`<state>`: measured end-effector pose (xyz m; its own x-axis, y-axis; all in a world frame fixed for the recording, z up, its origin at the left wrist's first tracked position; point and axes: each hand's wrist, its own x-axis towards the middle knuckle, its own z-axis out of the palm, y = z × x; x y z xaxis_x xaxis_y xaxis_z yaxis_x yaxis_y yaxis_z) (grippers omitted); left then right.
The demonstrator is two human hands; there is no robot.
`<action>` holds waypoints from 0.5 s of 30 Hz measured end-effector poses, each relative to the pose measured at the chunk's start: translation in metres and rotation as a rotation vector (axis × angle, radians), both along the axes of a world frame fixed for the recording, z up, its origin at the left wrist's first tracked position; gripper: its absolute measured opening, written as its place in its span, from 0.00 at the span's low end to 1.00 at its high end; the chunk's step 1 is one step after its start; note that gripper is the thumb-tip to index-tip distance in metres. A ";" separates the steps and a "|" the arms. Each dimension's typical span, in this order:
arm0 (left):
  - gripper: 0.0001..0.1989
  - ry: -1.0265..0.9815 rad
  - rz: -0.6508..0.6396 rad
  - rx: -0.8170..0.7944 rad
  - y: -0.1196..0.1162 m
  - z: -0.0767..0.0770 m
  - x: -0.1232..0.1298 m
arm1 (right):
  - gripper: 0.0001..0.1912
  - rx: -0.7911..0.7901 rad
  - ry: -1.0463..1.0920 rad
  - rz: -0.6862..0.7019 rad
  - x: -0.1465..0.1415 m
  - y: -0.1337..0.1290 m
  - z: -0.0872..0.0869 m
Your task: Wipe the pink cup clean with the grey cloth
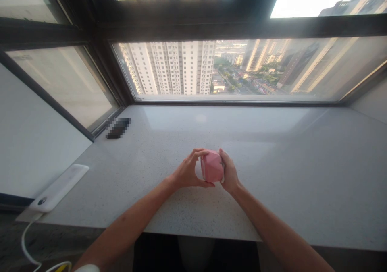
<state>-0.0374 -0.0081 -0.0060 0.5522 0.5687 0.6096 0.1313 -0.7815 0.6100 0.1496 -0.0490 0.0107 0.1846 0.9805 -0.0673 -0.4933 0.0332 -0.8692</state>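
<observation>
A pink faceted object (214,167), roughly cup-sized, is held between both hands over the pale speckled sill. My left hand (190,170) grips it from the left, thumb below and fingers above, with a gap between palm and object. On the other side, my right hand (229,171) is wrapped against its right face. A bit of white shows at the right edge of the object by my right palm. What kind of thing it is, I cannot make out.
A white power strip (63,187) with a white cable (26,243) lies at the left edge of the speckled sill (302,175). A dark pixelated item (118,128) rests near the left window corner. Dark window frames (193,26) border the sill at the back.
</observation>
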 end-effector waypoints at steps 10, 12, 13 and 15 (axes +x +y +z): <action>0.57 -0.030 -0.060 -0.417 -0.005 0.003 0.003 | 0.26 0.037 -0.095 -0.072 -0.004 -0.009 0.005; 0.56 -0.076 -0.107 -0.526 -0.005 0.005 0.003 | 0.26 0.043 -0.109 -0.071 -0.005 -0.012 0.006; 0.55 -0.100 -0.136 -0.589 -0.005 0.006 0.004 | 0.26 0.049 -0.122 -0.062 -0.005 -0.013 0.005; 0.55 -0.139 -0.199 -0.720 -0.005 0.009 0.004 | 0.27 0.076 -0.156 -0.045 -0.006 -0.017 0.004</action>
<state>-0.0333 -0.0127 0.0028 0.6311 0.7503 0.1969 -0.0859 -0.1846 0.9790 0.1440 -0.0663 0.0143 0.2311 0.9721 0.0397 -0.3494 0.1210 -0.9291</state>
